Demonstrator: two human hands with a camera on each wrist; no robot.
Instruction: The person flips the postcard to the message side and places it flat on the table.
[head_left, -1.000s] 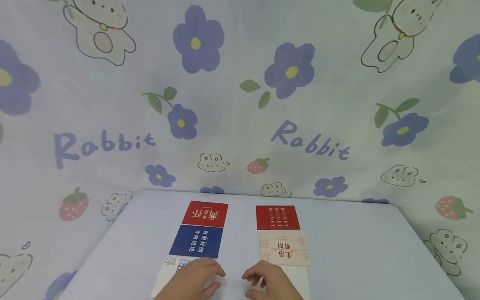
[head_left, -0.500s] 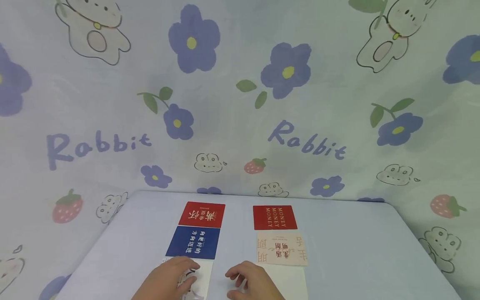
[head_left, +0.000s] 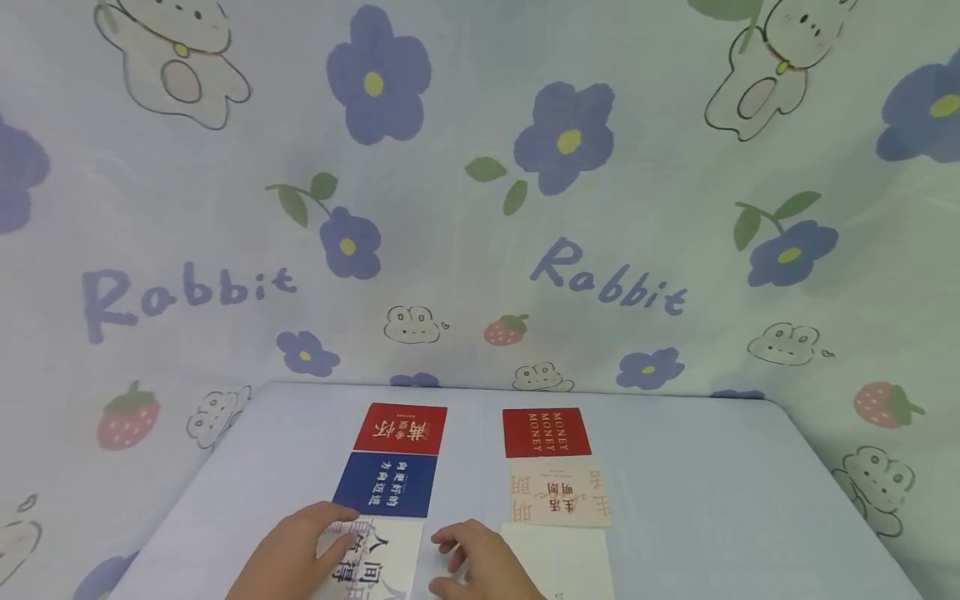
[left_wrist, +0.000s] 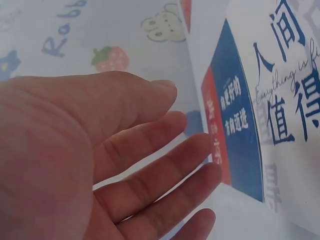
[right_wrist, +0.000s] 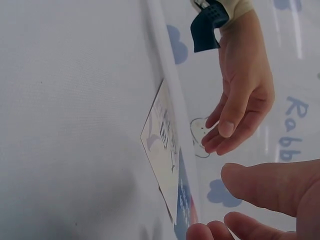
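My left hand (head_left: 296, 550) hovers over the left part of a white card with dark blue characters (head_left: 397, 550), fingers loosely bent and holding nothing. In the left wrist view, thumb and fingers stand apart with nothing between them. Beyond that card lie a blue card (head_left: 386, 485) and a red card (head_left: 401, 428), forming the left column. My right hand (head_left: 483, 560) is between the two columns, loosely curled and holding nothing, beside a pale, mostly blank card (head_left: 566, 560). A cream card with red characters (head_left: 561, 493) and a red MONEY card (head_left: 546, 432) lie beyond it.
A white-covered table (head_left: 697, 500) bears both columns of cards. At its far edge hangs a patterned curtain (head_left: 450, 208) with flowers and rabbits. A dark strap (right_wrist: 206, 30) is on the left wrist.
Both hands have moved left in the head view, the left one farther, uncovering more of the white card with blue characters. The view has shifted slightly; the cards appear to lie as before.
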